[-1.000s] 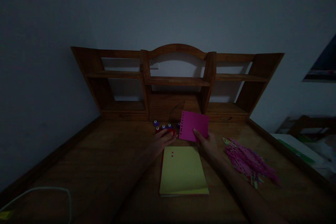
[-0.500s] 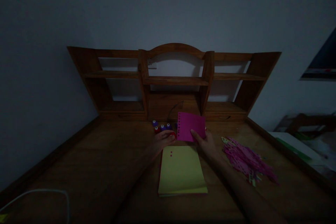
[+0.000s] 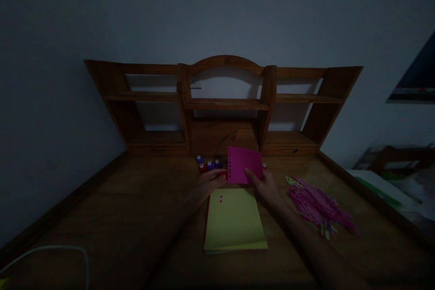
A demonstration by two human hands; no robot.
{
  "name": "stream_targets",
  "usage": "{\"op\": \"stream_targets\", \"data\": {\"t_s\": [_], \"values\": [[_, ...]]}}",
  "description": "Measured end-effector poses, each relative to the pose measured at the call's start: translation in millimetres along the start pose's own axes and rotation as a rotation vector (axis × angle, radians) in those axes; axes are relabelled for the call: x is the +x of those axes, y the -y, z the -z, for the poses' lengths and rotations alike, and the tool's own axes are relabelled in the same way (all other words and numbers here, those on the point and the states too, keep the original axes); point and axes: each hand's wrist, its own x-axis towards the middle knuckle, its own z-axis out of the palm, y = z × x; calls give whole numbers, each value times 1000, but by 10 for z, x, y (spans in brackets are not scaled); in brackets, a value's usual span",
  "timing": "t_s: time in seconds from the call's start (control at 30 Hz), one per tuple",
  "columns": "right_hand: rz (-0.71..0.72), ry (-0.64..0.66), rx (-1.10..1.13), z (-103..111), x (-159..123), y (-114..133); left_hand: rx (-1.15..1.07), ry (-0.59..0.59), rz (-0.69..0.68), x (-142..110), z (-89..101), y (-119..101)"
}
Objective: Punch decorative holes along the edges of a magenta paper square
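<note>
My right hand (image 3: 267,186) pinches a pink sheet of paper (image 3: 243,165) at its lower right, thumb on top, and holds it tilted above the desk. A row of punched holes runs down the sheet's left edge. At that edge, my left hand (image 3: 210,182) is closed on a small red hole punch (image 3: 222,174), mostly hidden by the fingers. Below both hands lies a stack of pale yellow paper (image 3: 235,222), with two small pink bits (image 3: 220,198) on it. Behind my left hand stand several small red and purple pieces with white tops (image 3: 210,165).
A heap of pink and yellow paper strips (image 3: 317,206) lies to the right of my right arm. A wooden shelf unit (image 3: 224,105) stands at the back of the desk (image 3: 118,217). A white cable (image 3: 57,247) curves at the lower left.
The pink sheet has shifted slightly left toward the red hole punch, with my right hand still on it. A red piece with a white top now shows past its right edge.
</note>
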Motion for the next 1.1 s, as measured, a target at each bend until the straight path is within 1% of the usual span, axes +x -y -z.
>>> {"op": "stream_targets", "data": {"t_s": [0.1, 0.17, 0.4, 0.57, 0.73, 0.83, 0.93, 1.1], "values": [[3, 1, 5, 2, -3, -19, 100, 21, -10, -7, 16, 0], [-5, 7, -6, 9, -8, -13, 126, 24, -20, -16, 16, -13], [-14, -13, -7, 10, -17, 59, 134, 15, -18, -43, -4, -42], [4, -3, -21, -2, -10, 20, 118, 30, 4, -57, -13, -45], [-3, 21, -6, 0, -20, 22, 155, 14, 52, -59, -7, -26], [-23, 45, 0, -2, -23, 36, 173, 55, 89, -60, -3, -16], [1, 46, -32, -2, -19, 27, 179, 96, 91, -71, -11, -19], [21, 43, -47, -3, -13, 12, 175, 119, 103, -106, -61, -67]]}}
